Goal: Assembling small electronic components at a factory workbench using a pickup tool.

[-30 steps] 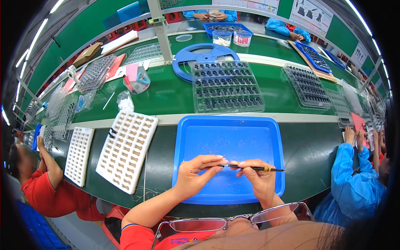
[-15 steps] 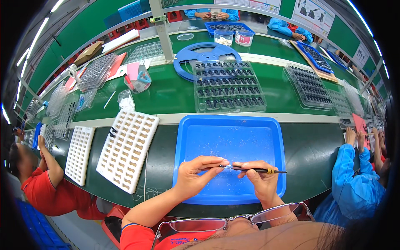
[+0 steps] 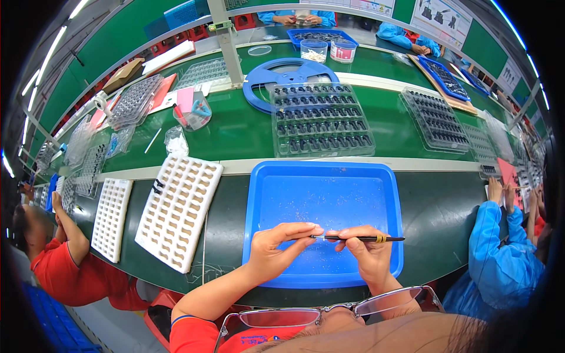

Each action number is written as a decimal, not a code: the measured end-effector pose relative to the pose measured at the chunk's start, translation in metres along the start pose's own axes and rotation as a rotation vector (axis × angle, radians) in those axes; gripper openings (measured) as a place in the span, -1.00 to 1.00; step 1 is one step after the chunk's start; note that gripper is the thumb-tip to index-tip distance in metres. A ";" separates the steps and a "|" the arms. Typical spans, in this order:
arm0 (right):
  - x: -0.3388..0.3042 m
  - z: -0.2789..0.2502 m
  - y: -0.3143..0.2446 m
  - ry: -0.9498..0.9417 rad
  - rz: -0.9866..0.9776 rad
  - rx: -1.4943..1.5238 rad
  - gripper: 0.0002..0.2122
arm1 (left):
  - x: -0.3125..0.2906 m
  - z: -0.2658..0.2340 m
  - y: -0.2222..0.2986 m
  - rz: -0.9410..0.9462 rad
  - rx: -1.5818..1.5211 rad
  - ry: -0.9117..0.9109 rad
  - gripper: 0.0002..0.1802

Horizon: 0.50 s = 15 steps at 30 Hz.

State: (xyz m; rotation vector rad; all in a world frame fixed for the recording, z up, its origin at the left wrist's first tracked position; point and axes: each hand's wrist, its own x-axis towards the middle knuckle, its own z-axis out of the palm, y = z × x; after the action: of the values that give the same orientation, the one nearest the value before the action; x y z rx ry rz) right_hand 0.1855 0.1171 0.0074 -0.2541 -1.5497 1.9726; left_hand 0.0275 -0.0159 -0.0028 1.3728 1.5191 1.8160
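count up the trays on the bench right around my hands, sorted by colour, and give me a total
Blue tray, under both hands: 1
White compartment trays, to the left: 2
Clear tray of dark parts, behind the blue one: 1
Total: 4

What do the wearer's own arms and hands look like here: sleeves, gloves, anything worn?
Both hands, left hand and right hand, are bare, with no gloves. The forearms are uncovered; a short red sleeve with a blue-edged cuff shows on the left arm. No watch or rings can be made out.
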 end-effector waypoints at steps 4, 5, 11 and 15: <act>0.000 -0.001 0.000 -0.005 -0.001 -0.022 -0.85 | 0.000 0.001 0.001 0.009 -0.018 0.011 -0.67; 0.001 0.001 0.000 0.009 -0.028 -0.044 -0.87 | 0.000 0.002 0.001 0.018 -0.013 0.015 -0.67; 0.001 -0.005 0.000 0.010 -0.047 -0.015 -0.87 | 0.003 0.000 0.002 0.027 0.000 0.005 -0.68; 0.012 0.003 0.003 0.108 -0.054 0.143 -0.89 | -0.001 -0.011 0.003 -0.012 0.068 0.071 -0.67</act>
State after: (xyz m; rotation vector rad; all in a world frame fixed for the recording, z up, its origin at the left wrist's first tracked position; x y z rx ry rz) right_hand 0.1731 0.1211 0.0083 -0.2526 -1.3278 1.9839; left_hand 0.0198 -0.0235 0.0004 1.3399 1.6357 1.8396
